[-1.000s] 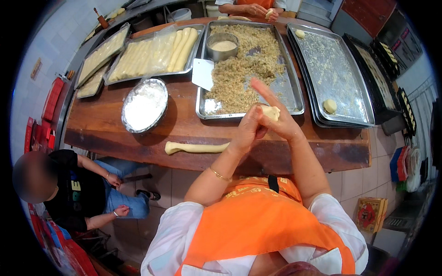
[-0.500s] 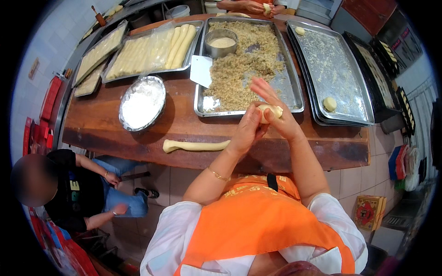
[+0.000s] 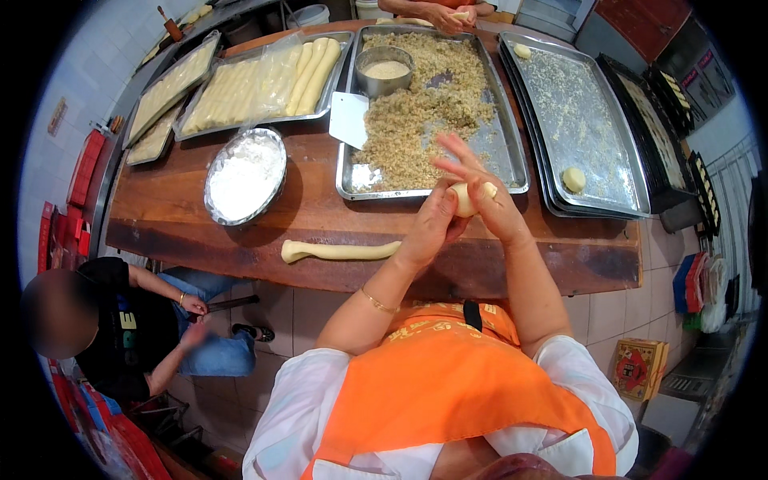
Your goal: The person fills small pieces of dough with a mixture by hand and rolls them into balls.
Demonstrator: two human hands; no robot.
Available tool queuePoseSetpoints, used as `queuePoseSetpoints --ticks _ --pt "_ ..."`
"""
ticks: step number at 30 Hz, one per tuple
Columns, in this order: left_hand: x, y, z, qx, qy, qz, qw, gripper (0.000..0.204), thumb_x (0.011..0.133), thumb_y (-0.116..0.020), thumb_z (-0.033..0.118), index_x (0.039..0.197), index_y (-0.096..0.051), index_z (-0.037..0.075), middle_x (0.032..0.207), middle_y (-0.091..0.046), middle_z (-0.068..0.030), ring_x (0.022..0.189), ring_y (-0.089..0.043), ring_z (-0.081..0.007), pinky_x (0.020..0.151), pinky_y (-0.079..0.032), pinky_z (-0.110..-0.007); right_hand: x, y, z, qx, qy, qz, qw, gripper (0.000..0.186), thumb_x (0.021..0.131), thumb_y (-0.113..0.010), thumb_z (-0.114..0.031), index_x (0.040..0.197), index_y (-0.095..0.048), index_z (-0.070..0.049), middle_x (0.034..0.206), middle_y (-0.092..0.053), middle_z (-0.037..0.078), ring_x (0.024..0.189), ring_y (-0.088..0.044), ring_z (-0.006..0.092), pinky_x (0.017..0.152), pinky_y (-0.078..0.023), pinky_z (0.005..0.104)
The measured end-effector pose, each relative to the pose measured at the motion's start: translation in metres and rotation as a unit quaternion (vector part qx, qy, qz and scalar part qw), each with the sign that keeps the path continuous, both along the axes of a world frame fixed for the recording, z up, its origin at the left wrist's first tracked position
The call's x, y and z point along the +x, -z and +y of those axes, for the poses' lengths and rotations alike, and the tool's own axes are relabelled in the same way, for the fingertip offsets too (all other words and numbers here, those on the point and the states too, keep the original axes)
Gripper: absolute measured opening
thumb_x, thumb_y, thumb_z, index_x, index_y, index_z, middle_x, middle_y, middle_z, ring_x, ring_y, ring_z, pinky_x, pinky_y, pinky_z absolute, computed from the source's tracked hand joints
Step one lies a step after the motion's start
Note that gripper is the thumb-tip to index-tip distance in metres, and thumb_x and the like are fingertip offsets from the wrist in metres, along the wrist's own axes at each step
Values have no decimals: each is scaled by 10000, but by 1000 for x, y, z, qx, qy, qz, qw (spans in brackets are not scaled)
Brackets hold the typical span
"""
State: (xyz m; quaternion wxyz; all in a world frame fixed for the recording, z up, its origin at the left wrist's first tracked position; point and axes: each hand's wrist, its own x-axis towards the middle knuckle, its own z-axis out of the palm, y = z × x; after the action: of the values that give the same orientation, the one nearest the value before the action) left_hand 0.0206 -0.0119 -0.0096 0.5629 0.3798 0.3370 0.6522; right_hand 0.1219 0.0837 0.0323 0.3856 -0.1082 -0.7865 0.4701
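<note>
A small pale dough ball (image 3: 466, 202) is cupped between my two hands above the table's near edge. My left hand (image 3: 434, 218) is closed round its left side, thumb pressed against it. From the right, my right hand (image 3: 494, 214) grips it with thumb and palm, while some of its fingers stretch up and away. Part of the dough is hidden by the thumbs. Just beyond my hands lies a metal tray (image 3: 514, 192) of crumbly brown filling (image 3: 416, 156). A dough rope (image 3: 340, 250) rests on the wood to the left of my left wrist.
A bowl of white flour (image 3: 244, 178) stands left, below a tray of dough ropes (image 3: 320, 76). A white scraper (image 3: 349, 120) and a round metal tin (image 3: 386, 78) sit at the filling. Stacked trays (image 3: 592, 120) holding two dough rounds are right. Other people are across and at left.
My hands have turned the dough slightly, and it looks rounder now. My right fingers have spread a little. The seated person at left has brought their hands closer together.
</note>
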Motion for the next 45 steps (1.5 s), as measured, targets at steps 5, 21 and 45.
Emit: queuePoseSetpoints --ticks 5,21,45 --pt "13 12 2 2 -38 -27 999 520 1017 -430 590 1220 -486 114 825 -493 29 610 -393 -45 525 -294 -192 16 7 29 -47 -143 -93 984 645 1058 -292 -547 1225 -706 -81 1438 -557 132 1493 -272 325 1205 -185 491" --pt "13 -17 -2 -10 -94 44 995 517 1021 -440 573 1165 -505 81 835 -532 17 638 -448 -61 538 -347 -203 6 -1 4 -157 -64 47 984 715 1056 -281 -556 968 -772 -44 1290 -646 201 1440 -361 371 1177 -270 518" --pt "16 -2 5 -25 -71 -129 989 388 1030 -547 389 1212 -480 52 936 -609 -65 694 -576 -112 592 -486 -237 15 -36 1 -47 131 -269 953 276 972 -646 -285 928 -695 -17 853 -656 93 782 -614 137 689 -499 298"
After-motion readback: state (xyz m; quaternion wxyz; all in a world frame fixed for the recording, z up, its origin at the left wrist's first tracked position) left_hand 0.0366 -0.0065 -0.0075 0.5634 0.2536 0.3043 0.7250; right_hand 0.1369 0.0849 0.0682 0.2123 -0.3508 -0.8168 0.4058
